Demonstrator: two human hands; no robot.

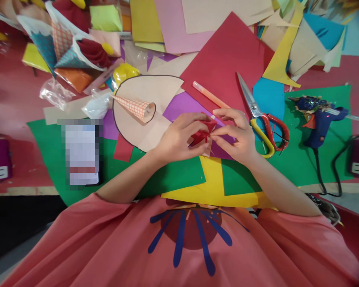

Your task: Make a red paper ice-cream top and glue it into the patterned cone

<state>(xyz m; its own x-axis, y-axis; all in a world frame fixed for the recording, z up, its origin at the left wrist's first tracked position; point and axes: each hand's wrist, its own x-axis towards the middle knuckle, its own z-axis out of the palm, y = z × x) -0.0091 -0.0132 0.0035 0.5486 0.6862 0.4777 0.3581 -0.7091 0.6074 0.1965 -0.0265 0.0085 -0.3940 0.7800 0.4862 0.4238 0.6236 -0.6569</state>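
A small folded red paper piece [201,136] is held between both hands above the purple and green sheets. My left hand [184,135] is closed round its left side, fingers curled over it. My right hand [235,137] pinches its right edge with thumb and fingertips. To the left, a checkered paper cone [137,108] lies on a beige sheet with a black outline [152,89]. Right of my right hand are open-bladed scissors [254,107] with red and yellow handles. An orange pen [209,95] lies on the red sheet [224,56] beyond my hands.
A phone [82,153] lies at the left on the green sheet [173,179]. At the right is a blue glue gun [321,127] with a black cord. Paper cones [62,44], plastic-wrapped packets and coloured paper scraps [308,44] cover the far side.
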